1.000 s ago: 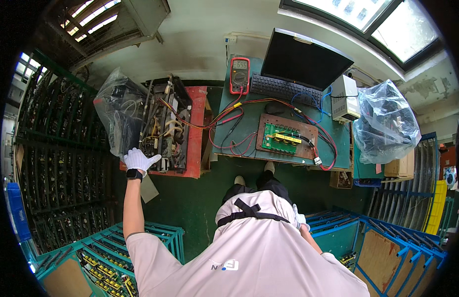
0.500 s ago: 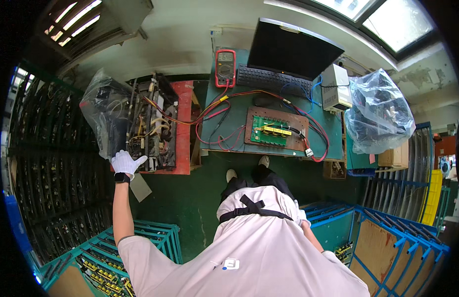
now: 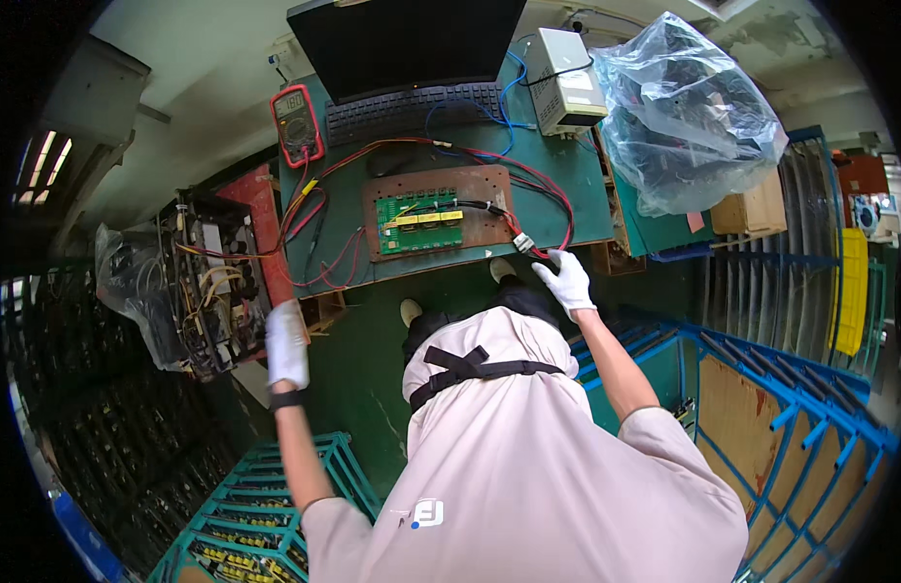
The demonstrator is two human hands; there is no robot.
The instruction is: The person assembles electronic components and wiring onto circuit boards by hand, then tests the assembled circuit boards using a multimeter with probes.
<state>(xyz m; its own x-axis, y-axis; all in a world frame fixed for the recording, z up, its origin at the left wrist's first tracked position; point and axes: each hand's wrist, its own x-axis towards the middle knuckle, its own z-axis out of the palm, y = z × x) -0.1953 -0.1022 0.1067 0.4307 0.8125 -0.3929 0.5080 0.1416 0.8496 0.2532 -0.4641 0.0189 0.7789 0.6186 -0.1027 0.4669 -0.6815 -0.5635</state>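
Note:
My left hand [image 3: 287,345], white-gloved and smeared by motion, hangs just right of an opened electronic unit [image 3: 215,282] with exposed wiring; its fingers cannot be made out. At the bench's front right edge is my right hand [image 3: 569,282], also gloved, thumb and fingers apart. Its fingertips are beside the red and black cables [image 3: 557,209] and a white connector tag [image 3: 523,243]; whether they touch is unclear. Mid-bench, a green circuit board [image 3: 397,238] with yellow parts lies on a brown plate [image 3: 489,194]. A red multimeter [image 3: 296,126] lies behind it to the left.
On the green bench [image 3: 591,189] stand a black monitor [image 3: 402,44], a keyboard [image 3: 412,109] and a white power box [image 3: 565,83]. Plastic wrap [image 3: 689,121] covers something at right. Racks of boards [image 3: 256,515] and a blue frame [image 3: 762,447] stand close around me.
My left hand has left the electronic unit and moved right. My right hand has come up from my side to the bench edge. The view has swung right.

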